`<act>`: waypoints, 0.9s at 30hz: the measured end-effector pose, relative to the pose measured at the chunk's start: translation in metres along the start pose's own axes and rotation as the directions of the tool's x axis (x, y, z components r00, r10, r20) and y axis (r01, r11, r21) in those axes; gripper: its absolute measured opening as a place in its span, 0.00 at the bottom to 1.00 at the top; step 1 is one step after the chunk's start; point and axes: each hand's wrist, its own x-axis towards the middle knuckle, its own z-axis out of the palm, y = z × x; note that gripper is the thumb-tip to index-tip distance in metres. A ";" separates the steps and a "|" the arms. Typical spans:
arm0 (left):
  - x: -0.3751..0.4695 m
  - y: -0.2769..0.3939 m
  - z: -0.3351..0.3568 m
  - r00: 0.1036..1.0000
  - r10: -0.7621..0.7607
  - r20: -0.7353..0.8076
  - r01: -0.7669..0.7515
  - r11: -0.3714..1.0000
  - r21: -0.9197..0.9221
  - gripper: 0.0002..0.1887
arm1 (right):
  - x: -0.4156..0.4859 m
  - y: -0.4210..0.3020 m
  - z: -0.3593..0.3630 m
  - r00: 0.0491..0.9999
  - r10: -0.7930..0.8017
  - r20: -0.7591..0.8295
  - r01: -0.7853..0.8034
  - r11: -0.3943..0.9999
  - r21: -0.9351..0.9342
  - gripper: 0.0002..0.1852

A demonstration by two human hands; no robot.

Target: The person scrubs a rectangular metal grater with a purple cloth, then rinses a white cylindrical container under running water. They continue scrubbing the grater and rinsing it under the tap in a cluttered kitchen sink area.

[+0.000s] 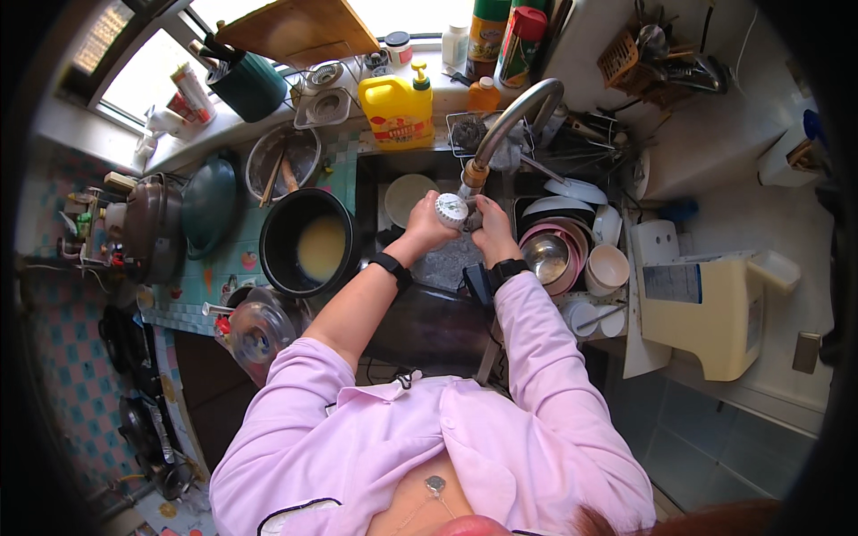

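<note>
My left hand (427,224) is closed on a round white lid (451,210) with a ridged edge and a printed top, just below the tap's mouth. Beside it, my right hand (495,226) curls around a small grey item (473,220); fingers hide most of it. The curved metal tap (513,110) ends right above both hands. Rippling water (446,260) lies beneath them in the dark sink (429,321). A pale round plate or board (407,199) rests at the sink's back left.
Left of the sink stands a black pot (271,251) with cloudy yellowish liquid. Behind are a steel bowl (255,164) and a yellow pump jug (395,110). Stacked bowls (570,238) fill a rack at right, near a cream plastic container (727,315). A wire basket (456,144) holds scourers.
</note>
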 end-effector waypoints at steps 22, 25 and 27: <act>-0.001 0.010 -0.007 0.990 -0.135 0.041 0.138 0.987 -0.082 0.32 | -0.020 -0.008 0.014 0.953 0.115 0.281 -0.129 0.991 0.031 0.06; -0.002 0.010 -0.006 0.989 -0.121 0.082 0.125 0.991 -0.041 0.33 | -0.021 -0.002 0.012 0.963 0.082 0.257 -0.049 0.990 -0.133 0.05; -0.004 0.013 -0.002 0.991 -0.093 0.098 0.094 0.996 -0.001 0.33 | -0.014 0.003 0.010 0.985 0.009 0.170 0.025 0.980 -0.198 0.05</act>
